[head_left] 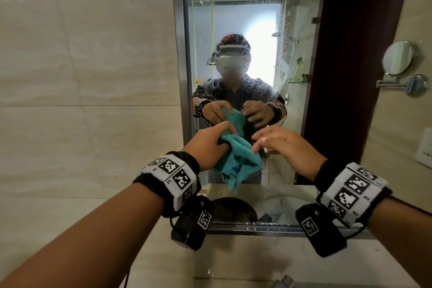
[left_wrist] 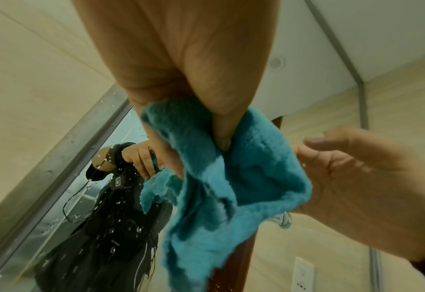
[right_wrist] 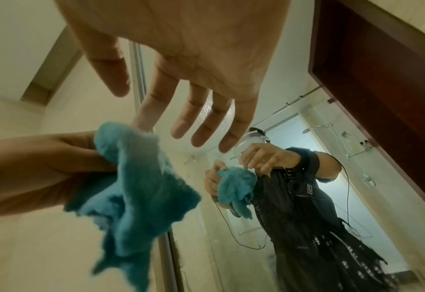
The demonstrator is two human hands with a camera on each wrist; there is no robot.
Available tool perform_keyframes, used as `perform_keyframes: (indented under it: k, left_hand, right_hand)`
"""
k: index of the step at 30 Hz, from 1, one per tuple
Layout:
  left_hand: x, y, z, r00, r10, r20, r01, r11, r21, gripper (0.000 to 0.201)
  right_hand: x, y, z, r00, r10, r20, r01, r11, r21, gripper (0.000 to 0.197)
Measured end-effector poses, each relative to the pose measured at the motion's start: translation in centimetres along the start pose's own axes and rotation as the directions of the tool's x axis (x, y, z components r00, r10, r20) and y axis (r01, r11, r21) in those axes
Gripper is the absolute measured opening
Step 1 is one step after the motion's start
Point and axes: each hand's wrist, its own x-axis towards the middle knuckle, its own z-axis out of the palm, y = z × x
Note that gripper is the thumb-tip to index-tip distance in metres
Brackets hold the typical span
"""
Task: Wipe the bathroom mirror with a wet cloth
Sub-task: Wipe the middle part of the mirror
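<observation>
A teal cloth (head_left: 238,161) hangs bunched from my left hand (head_left: 210,145), which grips its top in front of the lower part of the mirror (head_left: 245,18). The left wrist view shows fingers curled round the cloth (left_wrist: 221,177). My right hand (head_left: 285,145) hovers just right of the cloth with its fingers straight and spread; its index fingertip sits at the cloth's edge. In the right wrist view the open right hand (right_wrist: 194,94) is above the cloth (right_wrist: 136,187) held by the left hand (right_wrist: 39,168). Water droplets speckle the mirror glass.
The mirror has a steel frame (head_left: 180,54) on the left and a dark wooden panel (head_left: 350,54) on the right. A round shaving mirror (head_left: 397,58) on an arm sticks out from the right wall. A socket (head_left: 424,147) sits below it. Beige tiles cover the walls.
</observation>
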Motion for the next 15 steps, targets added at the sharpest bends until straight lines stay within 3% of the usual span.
perform_keyframes:
  k: [2, 5, 8, 11, 15]
  left_hand:
    - [-0.3, 0.1, -0.2, 1.0, 0.01, 0.029, -0.007, 0.995, -0.1, 0.024]
    - [-0.6, 0.3, -0.6, 0.997, 0.028, 0.078, -0.009, 0.973, -0.232, 0.028]
    - [-0.9, 0.4, -0.7, 0.994, 0.022, 0.11, 0.013, 0.95, -0.311, 0.026]
    - [-1.0, 0.1, -0.8, 0.997, -0.001, 0.082, 0.027, 0.948, -0.317, 0.042]
    - [-1.1, -0.9, -0.3, 1.0, 0.001, -0.012, -0.004, 0.98, -0.197, 0.043]
  right_hand:
    - [0.2, -0.2, 0.6, 0.999, 0.004, -0.05, -0.006, 0.999, -0.035, 0.009]
    - [0.8, 0.0, 1.9, 0.999, 0.035, -0.039, -0.038, 0.995, -0.095, 0.042]
    - [1.3, 0.1, 2.8, 0.995, -0.002, -0.095, -0.013, 0.988, -0.154, 0.042]
    - [1.8, 0.1, 3.3, 0.987, -0.066, -0.148, 0.05, 0.993, -0.108, 0.033]
    - [2.5, -0.1, 3.8, 0.988, -0.072, -0.138, 0.082, 0.994, 0.066, 0.05]
